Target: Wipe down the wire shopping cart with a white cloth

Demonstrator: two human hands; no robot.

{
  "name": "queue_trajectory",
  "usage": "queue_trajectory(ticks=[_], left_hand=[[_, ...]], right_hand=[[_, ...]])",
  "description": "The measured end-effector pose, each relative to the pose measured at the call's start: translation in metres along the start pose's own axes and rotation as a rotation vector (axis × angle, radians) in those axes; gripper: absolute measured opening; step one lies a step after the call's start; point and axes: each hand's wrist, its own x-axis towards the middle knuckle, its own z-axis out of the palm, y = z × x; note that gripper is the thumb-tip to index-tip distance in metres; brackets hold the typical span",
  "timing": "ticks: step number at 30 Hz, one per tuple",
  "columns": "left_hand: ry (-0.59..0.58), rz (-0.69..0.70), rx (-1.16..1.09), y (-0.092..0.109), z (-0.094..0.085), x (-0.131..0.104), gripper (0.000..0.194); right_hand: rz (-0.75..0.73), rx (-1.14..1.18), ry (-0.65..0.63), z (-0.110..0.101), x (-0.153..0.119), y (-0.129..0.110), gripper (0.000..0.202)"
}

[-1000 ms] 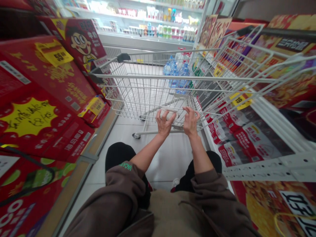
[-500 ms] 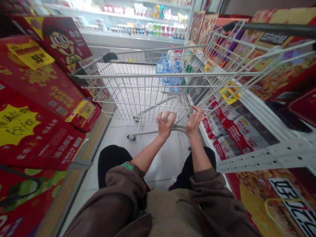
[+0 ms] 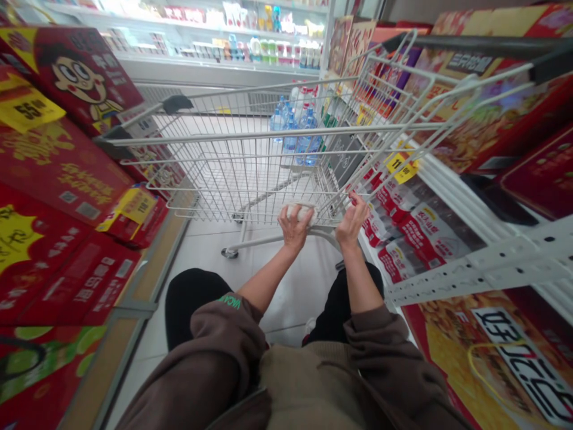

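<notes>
A wire shopping cart (image 3: 277,132) stands sideways across the aisle in front of me. My left hand (image 3: 294,228) is closed around a whitish, crumpled cloth (image 3: 304,212), pressed to the lower near side of the basket. Close by on the right, my right hand (image 3: 353,222) has its fingers curled at the cart's lower corner wires, apparently gripping them. The basket's wire floor shows through the bars. Below it runs the cart's pale frame (image 3: 259,241), with a caster (image 3: 230,253) at the left end.
Red gift boxes (image 3: 54,149) are stacked on the left shelf. At right, a white shelf (image 3: 465,197) holds boxes and packs of bottles (image 3: 416,233). Beyond the cart, large water bottles (image 3: 295,128) stand on the floor before a lit refrigerated case (image 3: 215,36).
The view has shifted slightly, so the cart and shelves sit a little further left. Both hands stay at the cart's lower edge, the left still holding the cloth.
</notes>
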Motion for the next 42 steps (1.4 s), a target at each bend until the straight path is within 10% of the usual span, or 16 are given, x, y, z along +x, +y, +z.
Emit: queue_trajectory(ticks=[5, 12, 20, 28, 36, 42], left_hand=[[0.012, 0.11, -0.015, 0.021, 0.015, 0.025, 0.042], [-0.141, 0.111, 0.016, -0.003, 0.018, -0.018, 0.04], [-0.077, 0.242, -0.15, 0.055, 0.038, 0.034, 0.028], [-0.163, 0.214, -0.066, 0.037, 0.027, -0.005, 0.033], [-0.251, 0.345, -0.108, 0.105, 0.043, 0.039, 0.032], [-0.212, 0.415, -0.099, 0.101, 0.048, 0.025, 0.028]], right_hand=[[-0.009, 0.004, -0.01, -0.001, 0.002, -0.003, 0.046], [-0.007, -0.018, -0.037, -0.011, -0.005, 0.009, 0.048], [0.041, -0.054, -0.038, -0.019, 0.006, 0.016, 0.049], [0.048, -0.11, -0.025, -0.038, 0.005, 0.036, 0.048], [0.05, -0.106, -0.003, -0.048, 0.02, 0.039, 0.046], [0.024, -0.146, -0.018, -0.057, 0.018, 0.049, 0.044]])
